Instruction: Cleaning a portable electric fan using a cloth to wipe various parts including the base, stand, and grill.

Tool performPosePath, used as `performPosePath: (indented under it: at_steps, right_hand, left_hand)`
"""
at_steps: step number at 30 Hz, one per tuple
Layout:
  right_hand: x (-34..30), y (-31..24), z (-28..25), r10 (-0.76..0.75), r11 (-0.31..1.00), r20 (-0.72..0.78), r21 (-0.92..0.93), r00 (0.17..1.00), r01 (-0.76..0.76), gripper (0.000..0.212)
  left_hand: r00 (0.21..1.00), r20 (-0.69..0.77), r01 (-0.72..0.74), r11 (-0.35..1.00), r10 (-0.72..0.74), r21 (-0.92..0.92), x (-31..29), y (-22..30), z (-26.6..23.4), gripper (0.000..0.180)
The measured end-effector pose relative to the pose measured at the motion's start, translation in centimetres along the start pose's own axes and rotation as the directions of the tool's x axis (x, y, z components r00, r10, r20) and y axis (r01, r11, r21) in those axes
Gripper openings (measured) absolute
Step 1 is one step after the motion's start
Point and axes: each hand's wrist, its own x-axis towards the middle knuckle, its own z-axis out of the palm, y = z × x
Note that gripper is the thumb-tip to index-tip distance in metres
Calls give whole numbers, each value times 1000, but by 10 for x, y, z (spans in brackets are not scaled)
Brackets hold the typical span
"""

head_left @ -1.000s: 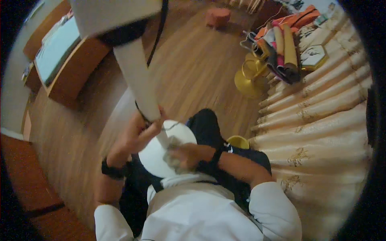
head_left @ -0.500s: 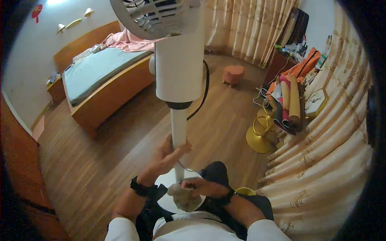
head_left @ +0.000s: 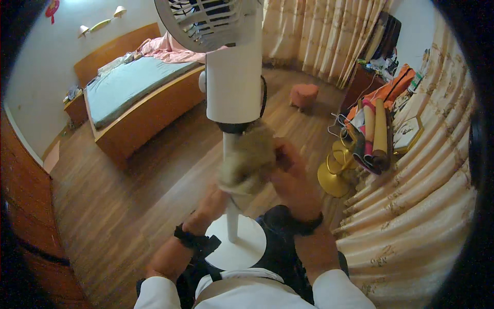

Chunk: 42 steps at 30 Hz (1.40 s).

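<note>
A white pedestal fan stands upright in front of me, on a round white base between my legs. My left hand is closed round the fan's pole, its fingers partly covered by a greyish-beige cloth. That cloth is bunched against the upper pole, just under the fan's black collar, and is smeared by motion. My right hand, also blurred, grips the cloth from the right side. A black cord hangs behind the fan's body.
A bed with a light blue sheet stands at the far left. An orange stool is on the wooden floor ahead. To the right are a gold stand, rolled fabrics and long beige curtains.
My right hand has carried the cloth from low over the base up to the upper pole. My left hand is slightly lower on the pole. The view has shifted a little.
</note>
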Motion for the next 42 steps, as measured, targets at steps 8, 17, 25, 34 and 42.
performPosePath:
  at_steps: [8,17,25,34,42]
  right_hand:
    - [8,25,21,-33,739,-6,-674,999,20,60]
    - [-3,48,16,-17,807,-15,-591,1000,5,64]
    - [3,47,21,-136,759,-29,-646,990,85,61]
    - [28,-11,24,-368,722,-150,-668,917,181,45]
    - [99,-71,38,-751,48,269,-888,602,457,50]
  left_hand:
    - [994,-97,16,961,-44,-275,0,-20,-4,56]
    - [996,-57,47,956,-66,-290,-3,-12,-1,55]
    - [996,-86,-6,946,-23,-324,-6,-33,-3,55]
    - [964,-267,3,999,-17,-53,-6,-45,-4,58]
    - [954,-289,108,989,-76,97,0,0,13,58]
